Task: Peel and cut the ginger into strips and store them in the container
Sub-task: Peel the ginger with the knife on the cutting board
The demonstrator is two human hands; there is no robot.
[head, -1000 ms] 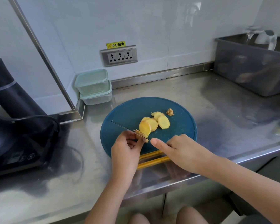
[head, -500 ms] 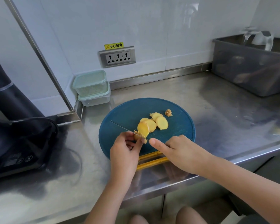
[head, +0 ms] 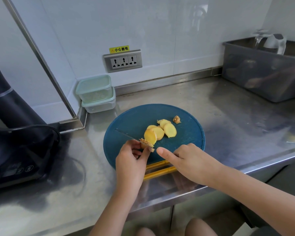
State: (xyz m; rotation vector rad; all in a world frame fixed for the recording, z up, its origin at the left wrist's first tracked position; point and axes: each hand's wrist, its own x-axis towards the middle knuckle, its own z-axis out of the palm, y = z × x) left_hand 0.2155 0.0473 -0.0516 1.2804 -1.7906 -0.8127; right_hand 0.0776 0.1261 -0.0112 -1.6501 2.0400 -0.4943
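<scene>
My left hand (head: 129, 160) pinches the ginger stub (head: 146, 144) toward 7 o'clock on the board (head: 129, 120), right hand (head: 191, 160) gripping the knife (head: 131, 137); stub probably firm, light, juice-slick, so hold its uncut end.

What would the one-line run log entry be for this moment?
step: slicing | left hand: pinches ginger stub | right hand: holds knife | slices: on cutting board | containers: stacked in corner

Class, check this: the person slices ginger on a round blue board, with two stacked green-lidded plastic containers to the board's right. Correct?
No. The head view shows the two stacked green-lidded plastic containers behind the round blue board to its left, in the corner; the rest holds.
</scene>
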